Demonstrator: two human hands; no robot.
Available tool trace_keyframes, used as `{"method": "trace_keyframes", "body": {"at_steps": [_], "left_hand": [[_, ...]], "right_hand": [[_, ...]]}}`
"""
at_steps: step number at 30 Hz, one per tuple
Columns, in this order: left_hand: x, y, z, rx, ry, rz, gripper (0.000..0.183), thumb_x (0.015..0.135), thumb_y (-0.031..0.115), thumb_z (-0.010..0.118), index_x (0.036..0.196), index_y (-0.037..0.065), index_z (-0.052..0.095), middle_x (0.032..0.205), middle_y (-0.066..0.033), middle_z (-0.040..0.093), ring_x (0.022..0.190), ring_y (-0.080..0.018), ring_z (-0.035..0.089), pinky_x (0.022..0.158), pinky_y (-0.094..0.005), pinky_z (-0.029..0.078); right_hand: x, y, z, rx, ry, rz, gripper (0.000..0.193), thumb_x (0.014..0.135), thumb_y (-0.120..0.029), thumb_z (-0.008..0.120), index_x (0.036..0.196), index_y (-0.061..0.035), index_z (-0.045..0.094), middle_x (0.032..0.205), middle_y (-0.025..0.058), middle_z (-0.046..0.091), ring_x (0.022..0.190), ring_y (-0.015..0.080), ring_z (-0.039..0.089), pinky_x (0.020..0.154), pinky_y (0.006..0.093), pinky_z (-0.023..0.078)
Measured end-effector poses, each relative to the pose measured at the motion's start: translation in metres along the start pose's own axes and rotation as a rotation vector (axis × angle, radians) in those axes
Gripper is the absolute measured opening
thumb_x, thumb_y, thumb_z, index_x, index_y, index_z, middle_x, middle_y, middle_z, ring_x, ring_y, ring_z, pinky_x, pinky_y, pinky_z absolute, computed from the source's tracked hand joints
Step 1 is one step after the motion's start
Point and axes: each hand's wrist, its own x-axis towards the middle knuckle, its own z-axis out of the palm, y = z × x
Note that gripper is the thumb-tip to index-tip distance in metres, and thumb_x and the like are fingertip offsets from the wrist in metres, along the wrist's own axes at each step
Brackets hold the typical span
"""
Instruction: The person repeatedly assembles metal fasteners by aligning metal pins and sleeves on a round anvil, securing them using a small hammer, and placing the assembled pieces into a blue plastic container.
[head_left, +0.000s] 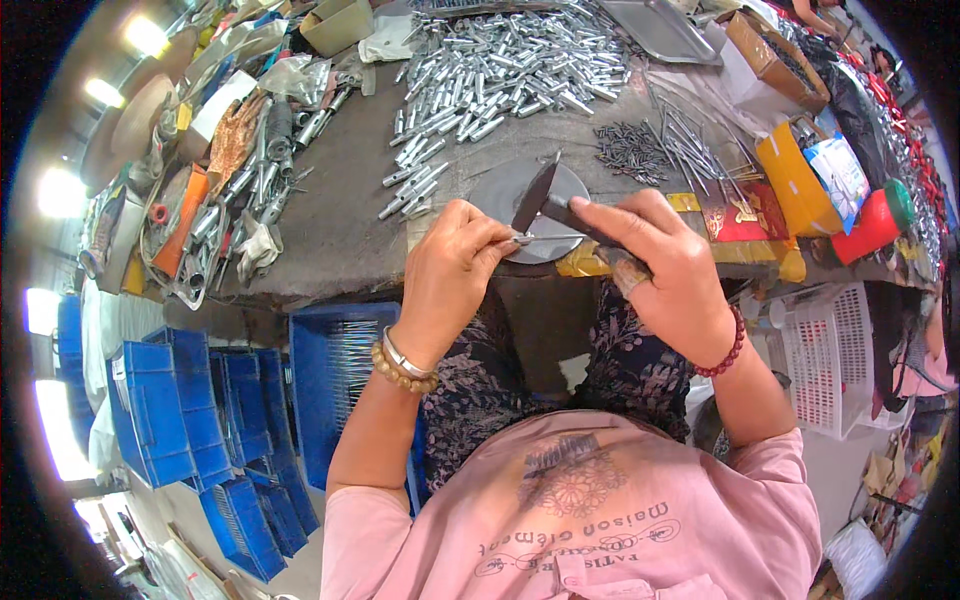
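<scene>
The fisheye view looks down from the head, close above the pink printed fabric shirt (pixel 590 520). It faces the flat dark-grey worktable (pixel 345 180).

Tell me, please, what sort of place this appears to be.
Probably a small metal-parts workshop: a heap of shiny metal parts lies on the workbench, the person's right hand holds a hammer, and blue plastic crates stand to the left.

Matt hammer head (pixel 535 199), glossy metal tubes (pixel 510 75)
</scene>
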Motion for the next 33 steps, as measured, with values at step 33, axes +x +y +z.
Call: {"method": "trace_keyframes", "body": {"at_steps": [33], "left_hand": [[0.002,0.0,-0.002,0.14,-0.026,0.136,0.03,0.09,0.009,0.081,0.118,0.018,0.083,0.09,-0.0048,0.064,0.081,-0.0236,0.064,0.071,-0.0363,0.052]], "right_hand": [[0.033,0.043,0.031,-0.45,-0.211,-0.317,0.011,0.086,-0.015,0.069,0.095,-0.0091,0.071,0.1,0.0075,0.064,0.098,0.0259,0.071,0.077,0.0399,0.061]]}}
